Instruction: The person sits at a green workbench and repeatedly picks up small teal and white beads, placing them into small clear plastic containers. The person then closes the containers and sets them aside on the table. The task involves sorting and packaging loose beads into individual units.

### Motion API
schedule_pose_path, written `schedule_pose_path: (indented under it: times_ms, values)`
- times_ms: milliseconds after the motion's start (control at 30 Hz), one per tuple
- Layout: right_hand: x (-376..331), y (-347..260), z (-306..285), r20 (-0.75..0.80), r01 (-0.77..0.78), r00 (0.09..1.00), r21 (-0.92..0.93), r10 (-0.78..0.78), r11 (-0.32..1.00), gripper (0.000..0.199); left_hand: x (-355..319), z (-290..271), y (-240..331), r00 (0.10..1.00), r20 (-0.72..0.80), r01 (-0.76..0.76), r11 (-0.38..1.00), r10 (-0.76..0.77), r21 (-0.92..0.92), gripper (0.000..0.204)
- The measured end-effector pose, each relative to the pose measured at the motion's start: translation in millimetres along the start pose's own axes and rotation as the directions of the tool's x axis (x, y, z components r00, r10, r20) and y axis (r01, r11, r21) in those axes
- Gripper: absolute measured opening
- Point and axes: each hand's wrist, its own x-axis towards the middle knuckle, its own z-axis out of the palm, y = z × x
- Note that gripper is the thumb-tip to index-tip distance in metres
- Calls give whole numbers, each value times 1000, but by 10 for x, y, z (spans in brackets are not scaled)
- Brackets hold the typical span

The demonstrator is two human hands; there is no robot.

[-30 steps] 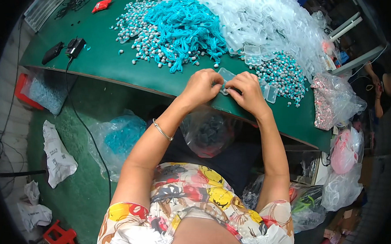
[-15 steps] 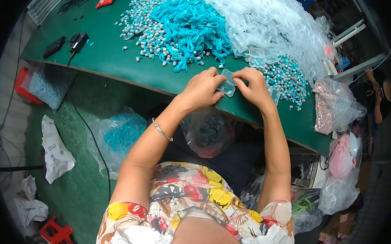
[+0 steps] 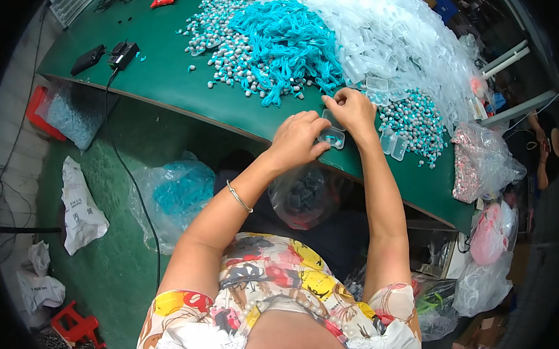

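Observation:
My left hand grips a small clear plastic case at the table's front edge. The case lies with its lid raised, and a small bit of blue shows inside. Just beyond it, my right hand has its thumb and forefinger drawn together by the lower edge of a heap of blue cords. What those fingertips hold, if anything, is too small to make out. Little grey-and-blue plugs lie thickly left of the cords, and a second heap of plugs spreads right of my right hand.
A big mound of clear plastic cases covers the far right of the green table. An open clear case lies by my right forearm. A bag of pinkish pieces stands at the right edge. A black cable hangs off the left side.
My right hand has left the case and moved away from me, to the cords' lower edge. My left hand still grips the open case. The whole view has shifted slightly.

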Motion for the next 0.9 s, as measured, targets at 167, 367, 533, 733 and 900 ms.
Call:
schedule_pose_path:
  times_ms: [167,367,533,733,900]
  values:
    - [129,106,205,-253,252,940,64,-229,966,25,4,29,-3,1000,-11,-26,1000,26,-5,39]
    - [137,348,190,-240,159,967,298,-87,941,17,-4,32,-24,999,-31,-37,999,37,-2,37]
    - [-69,590,48,-142,82,990,669,18,739,15,-5,7,1,1000,3,12,1000,-12,11,37]
    - [-631,484,-203,3,2,1000,800,-8,600,13,-15,20,3,1000,7,8,1000,-8,15,37]
    - [-895,367,-121,-109,170,985,645,-131,745,15,-5,35,-46,1000,-12,-23,1000,23,-17,37]
